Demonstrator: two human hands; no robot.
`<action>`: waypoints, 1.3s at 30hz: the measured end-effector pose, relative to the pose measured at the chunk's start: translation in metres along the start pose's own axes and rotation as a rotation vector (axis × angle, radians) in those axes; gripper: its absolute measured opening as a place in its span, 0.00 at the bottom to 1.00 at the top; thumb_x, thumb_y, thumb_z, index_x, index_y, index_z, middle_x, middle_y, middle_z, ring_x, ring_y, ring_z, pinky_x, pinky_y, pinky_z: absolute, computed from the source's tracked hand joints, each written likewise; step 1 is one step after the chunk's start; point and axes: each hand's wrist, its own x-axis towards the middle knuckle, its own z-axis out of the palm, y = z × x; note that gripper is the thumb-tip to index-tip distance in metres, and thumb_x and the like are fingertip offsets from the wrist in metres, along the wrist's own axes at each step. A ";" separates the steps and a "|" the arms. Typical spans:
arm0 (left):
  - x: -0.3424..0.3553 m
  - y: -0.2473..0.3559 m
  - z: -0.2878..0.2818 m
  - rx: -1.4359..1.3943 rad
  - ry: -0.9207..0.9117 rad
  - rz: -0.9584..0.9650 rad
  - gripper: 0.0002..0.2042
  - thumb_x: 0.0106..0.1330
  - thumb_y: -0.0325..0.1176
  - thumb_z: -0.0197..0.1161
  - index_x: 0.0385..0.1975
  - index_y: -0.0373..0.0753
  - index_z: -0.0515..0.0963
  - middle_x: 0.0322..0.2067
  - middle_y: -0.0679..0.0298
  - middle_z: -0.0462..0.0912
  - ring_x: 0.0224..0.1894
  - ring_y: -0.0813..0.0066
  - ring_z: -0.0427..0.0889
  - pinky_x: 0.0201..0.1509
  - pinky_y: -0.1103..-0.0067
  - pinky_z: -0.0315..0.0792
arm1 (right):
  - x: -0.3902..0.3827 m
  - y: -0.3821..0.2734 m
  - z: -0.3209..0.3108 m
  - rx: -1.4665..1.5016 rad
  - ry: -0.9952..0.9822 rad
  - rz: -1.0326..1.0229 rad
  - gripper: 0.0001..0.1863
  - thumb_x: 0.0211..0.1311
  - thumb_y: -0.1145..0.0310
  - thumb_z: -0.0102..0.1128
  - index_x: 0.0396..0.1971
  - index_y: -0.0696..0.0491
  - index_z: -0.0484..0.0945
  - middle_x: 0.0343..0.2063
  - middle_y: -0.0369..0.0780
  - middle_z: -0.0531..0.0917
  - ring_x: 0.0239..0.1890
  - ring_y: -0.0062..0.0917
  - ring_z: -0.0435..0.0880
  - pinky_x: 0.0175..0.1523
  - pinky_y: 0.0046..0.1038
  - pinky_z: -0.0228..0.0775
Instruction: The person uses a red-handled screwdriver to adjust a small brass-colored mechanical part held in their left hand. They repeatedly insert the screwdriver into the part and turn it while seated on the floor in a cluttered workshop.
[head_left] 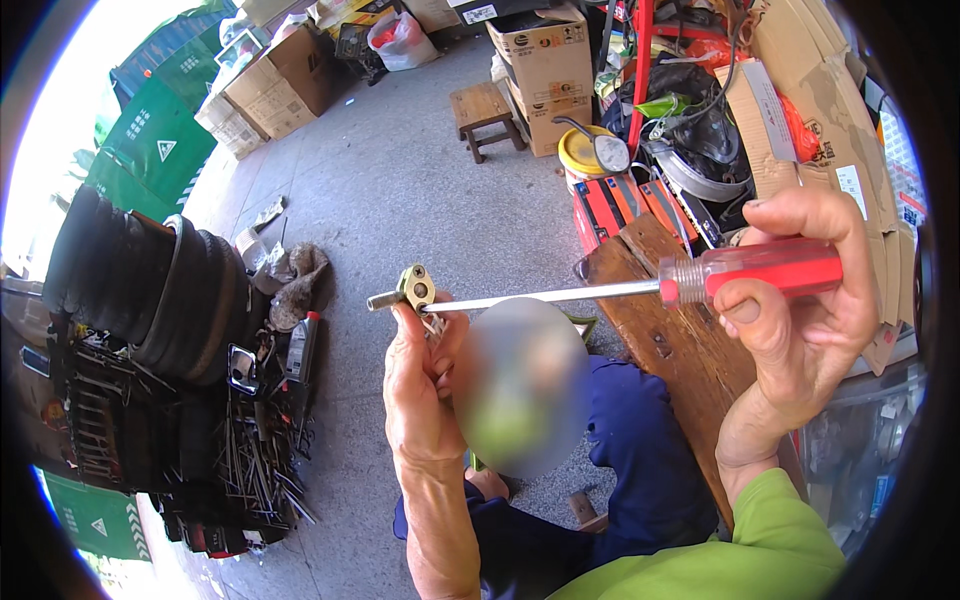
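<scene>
My right hand (800,290) is closed round the red and clear handle of a long screwdriver (560,295). The shaft runs left across the view, and its tip meets a small brass-coloured metal part (418,284). That part has a cross-slotted screw and a short metal stud sticking out to its left. My left hand (425,385) pinches it from below, with thumb and fingers pressed together. Some pale bits show between those fingers, too small to name. A blurred round patch hides what lies just right of my left hand.
A wooden bench (670,340) stands at right, with red-and-black boxes (610,205) behind it. Stacked tyres (190,300) and a heap of metal tools (255,460) lie at left. Farther off are a wooden stool (485,110), a yellow-lidded bucket (583,150) and cardboard boxes (545,60).
</scene>
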 end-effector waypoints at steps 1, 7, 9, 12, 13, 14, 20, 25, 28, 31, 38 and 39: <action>-0.001 0.000 -0.002 -0.015 -0.011 -0.012 0.17 0.70 0.49 0.45 0.40 0.41 0.73 0.14 0.77 0.53 0.13 0.90 0.47 0.13 0.90 0.42 | 0.000 0.001 0.000 -0.006 -0.002 -0.022 0.28 0.42 0.60 0.72 0.39 0.60 0.71 0.29 0.37 0.73 0.27 0.15 0.73 0.30 0.14 0.64; -0.002 0.001 0.000 -0.023 -0.023 0.019 0.18 0.70 0.49 0.45 0.41 0.40 0.73 0.15 0.77 0.53 0.13 0.91 0.48 0.13 0.90 0.42 | -0.001 0.005 0.009 0.119 -0.021 -0.066 0.31 0.41 0.59 0.73 0.42 0.60 0.69 0.29 0.38 0.74 0.29 0.18 0.73 0.38 0.18 0.66; -0.002 0.000 -0.001 -0.032 -0.002 -0.001 0.18 0.70 0.49 0.45 0.40 0.40 0.72 0.15 0.77 0.53 0.13 0.91 0.47 0.13 0.90 0.42 | 0.001 0.001 0.009 0.131 -0.011 -0.022 0.32 0.40 0.58 0.74 0.43 0.59 0.69 0.28 0.38 0.74 0.30 0.19 0.73 0.38 0.19 0.67; -0.001 0.000 0.000 -0.032 -0.015 -0.010 0.18 0.70 0.49 0.45 0.40 0.40 0.72 0.15 0.77 0.53 0.13 0.91 0.47 0.13 0.90 0.42 | 0.002 0.005 0.004 0.113 -0.023 -0.050 0.31 0.40 0.58 0.74 0.42 0.58 0.69 0.27 0.38 0.75 0.32 0.19 0.72 0.39 0.19 0.67; -0.001 0.000 0.000 -0.029 -0.024 -0.008 0.18 0.70 0.49 0.45 0.40 0.40 0.72 0.15 0.77 0.53 0.13 0.91 0.47 0.13 0.90 0.42 | 0.001 0.007 0.004 0.107 -0.021 -0.067 0.31 0.40 0.59 0.74 0.42 0.57 0.69 0.27 0.38 0.75 0.33 0.19 0.71 0.39 0.19 0.67; -0.001 0.000 0.000 -0.016 -0.018 -0.006 0.18 0.70 0.49 0.45 0.40 0.40 0.72 0.15 0.77 0.53 0.14 0.91 0.47 0.13 0.90 0.42 | 0.001 0.008 0.004 0.101 -0.020 -0.085 0.31 0.40 0.59 0.74 0.42 0.57 0.69 0.27 0.38 0.75 0.33 0.19 0.71 0.39 0.19 0.66; -0.002 -0.001 -0.001 0.024 0.009 -0.029 0.18 0.69 0.50 0.46 0.40 0.40 0.72 0.15 0.77 0.53 0.14 0.90 0.47 0.13 0.90 0.42 | 0.000 0.005 0.007 0.159 -0.007 -0.046 0.27 0.41 0.63 0.72 0.39 0.58 0.68 0.27 0.38 0.73 0.31 0.19 0.70 0.38 0.17 0.66; -0.003 -0.001 0.002 0.001 0.024 -0.047 0.18 0.69 0.50 0.46 0.40 0.41 0.72 0.15 0.77 0.53 0.14 0.90 0.47 0.13 0.90 0.41 | 0.004 0.009 0.006 0.166 -0.055 -0.112 0.23 0.42 0.67 0.69 0.37 0.58 0.68 0.27 0.38 0.70 0.29 0.18 0.70 0.36 0.16 0.65; -0.002 -0.002 0.000 0.009 0.007 -0.048 0.18 0.69 0.51 0.46 0.40 0.41 0.73 0.15 0.77 0.53 0.14 0.91 0.47 0.13 0.90 0.41 | 0.004 0.006 0.006 0.146 -0.064 -0.083 0.22 0.43 0.68 0.69 0.36 0.59 0.67 0.27 0.38 0.70 0.28 0.17 0.70 0.35 0.15 0.65; -0.002 -0.002 -0.001 0.009 0.014 -0.063 0.19 0.69 0.51 0.46 0.39 0.41 0.73 0.15 0.77 0.53 0.14 0.91 0.47 0.13 0.90 0.41 | 0.005 0.003 0.006 0.121 -0.076 -0.065 0.21 0.43 0.68 0.68 0.35 0.58 0.68 0.26 0.38 0.71 0.28 0.17 0.70 0.35 0.15 0.65; -0.002 0.000 -0.004 0.016 0.035 -0.061 0.19 0.70 0.50 0.43 0.40 0.40 0.69 0.16 0.75 0.53 0.15 0.90 0.48 0.14 0.89 0.42 | 0.005 0.006 0.010 0.145 -0.085 -0.074 0.20 0.43 0.69 0.68 0.34 0.58 0.68 0.26 0.38 0.72 0.28 0.18 0.71 0.34 0.16 0.67; -0.002 0.000 -0.004 0.019 0.032 -0.058 0.19 0.70 0.51 0.44 0.40 0.40 0.69 0.17 0.75 0.53 0.15 0.90 0.48 0.14 0.89 0.42 | 0.005 0.007 0.010 0.136 -0.086 -0.094 0.21 0.43 0.69 0.69 0.34 0.58 0.68 0.26 0.38 0.72 0.28 0.18 0.71 0.34 0.16 0.68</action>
